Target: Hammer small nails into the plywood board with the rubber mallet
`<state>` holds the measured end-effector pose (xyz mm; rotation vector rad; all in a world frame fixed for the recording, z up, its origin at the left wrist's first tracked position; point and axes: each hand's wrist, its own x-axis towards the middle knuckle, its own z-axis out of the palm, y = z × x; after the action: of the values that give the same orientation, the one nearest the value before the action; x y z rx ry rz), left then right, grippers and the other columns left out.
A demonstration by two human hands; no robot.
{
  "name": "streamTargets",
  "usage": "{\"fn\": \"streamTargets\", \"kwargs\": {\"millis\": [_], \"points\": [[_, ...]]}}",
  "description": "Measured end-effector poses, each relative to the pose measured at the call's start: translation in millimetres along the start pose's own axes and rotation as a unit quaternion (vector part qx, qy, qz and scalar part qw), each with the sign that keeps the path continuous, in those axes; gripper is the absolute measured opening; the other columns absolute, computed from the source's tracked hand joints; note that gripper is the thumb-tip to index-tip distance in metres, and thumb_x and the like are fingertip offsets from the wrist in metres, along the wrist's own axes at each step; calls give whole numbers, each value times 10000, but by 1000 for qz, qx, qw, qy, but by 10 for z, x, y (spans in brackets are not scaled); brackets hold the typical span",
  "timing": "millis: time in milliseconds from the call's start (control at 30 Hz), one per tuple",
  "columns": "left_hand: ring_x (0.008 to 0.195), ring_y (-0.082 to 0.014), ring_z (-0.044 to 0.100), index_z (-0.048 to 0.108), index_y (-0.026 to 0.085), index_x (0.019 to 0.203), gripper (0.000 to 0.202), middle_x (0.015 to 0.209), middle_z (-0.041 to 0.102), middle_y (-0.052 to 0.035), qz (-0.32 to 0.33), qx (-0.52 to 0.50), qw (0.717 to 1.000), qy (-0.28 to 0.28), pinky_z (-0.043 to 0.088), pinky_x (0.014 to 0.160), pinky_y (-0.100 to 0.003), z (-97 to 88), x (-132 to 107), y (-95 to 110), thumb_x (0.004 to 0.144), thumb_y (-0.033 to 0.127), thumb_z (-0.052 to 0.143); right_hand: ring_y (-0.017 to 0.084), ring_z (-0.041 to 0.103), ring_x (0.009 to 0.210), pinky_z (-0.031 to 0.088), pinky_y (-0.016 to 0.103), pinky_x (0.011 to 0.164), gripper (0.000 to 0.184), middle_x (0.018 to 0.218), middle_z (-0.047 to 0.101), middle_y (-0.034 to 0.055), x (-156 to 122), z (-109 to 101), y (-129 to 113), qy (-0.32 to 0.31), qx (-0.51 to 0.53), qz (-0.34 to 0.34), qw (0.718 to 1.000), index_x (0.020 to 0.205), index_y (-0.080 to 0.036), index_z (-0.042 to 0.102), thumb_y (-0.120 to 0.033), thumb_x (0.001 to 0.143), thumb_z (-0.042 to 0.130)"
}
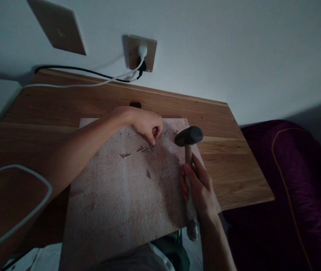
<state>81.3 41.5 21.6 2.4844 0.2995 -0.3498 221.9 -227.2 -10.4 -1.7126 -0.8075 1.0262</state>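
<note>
My right hand (pixel 201 184) is wrapped round the wooden handle of a hammer (pixel 188 136), its dark head raised over the right side of a worn board (pixel 106 199). Thumb and fingertips of my left hand (pixel 149 124) are pinched at a small nail (pixel 152 147) on the board. Close beside it lie a few loose nails (pixel 142 149), with another nail (pixel 126 156) to the left and one more nail (pixel 148 174) nearer me. Small nails (pixel 166 131) also show near the board's far edge, left of the hammer head.
The board rests on a wooden table (pixel 234 180) against the wall. A white cable (pixel 92 85) and a black cable run from a wall socket (pixel 133 49). A white cord (pixel 22 222) crosses near my left arm. Purple cushioned fabric (pixel 313 180) is at the right.
</note>
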Motion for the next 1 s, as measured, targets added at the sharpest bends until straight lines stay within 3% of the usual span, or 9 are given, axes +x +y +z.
{"fn": "streamTargets", "kwargs": {"millis": [200,433,733,1000], "points": [[674,-145,595,832,213,810,45,676,709,12,0,-3,1000,6,384,698,-271,5,12,-20,797,255,840,105,389,375,347,237,328,481,563,491,-103,-22,-1,13,4,11,5,1000,1408,-246,619,-518,1013,652],[706,-172,615,854,240,844,78,732,745,-14,-2,9,1000,4,396,695,-285,-5,9,-18,807,295,812,109,392,382,353,246,328,437,571,494,-95,-22,10,-16,10,6,7,1000,1343,-250,634,-522,1003,672],[704,-168,621,853,233,811,74,699,734,-11,-1,-9,1000,16,396,730,-281,-11,11,-52,798,293,811,116,378,369,335,255,320,509,552,486,-103,-21,16,-3,9,9,4,1000,1406,-238,602,-538,1000,666],[782,-192,640,861,209,882,146,730,743,-30,-19,6,999,26,411,749,-289,-27,11,-150,821,320,789,111,396,373,349,256,329,316,556,492,-94,-23,5,26,12,4,-4,1000,1246,-270,648,-495,1025,656]]}}
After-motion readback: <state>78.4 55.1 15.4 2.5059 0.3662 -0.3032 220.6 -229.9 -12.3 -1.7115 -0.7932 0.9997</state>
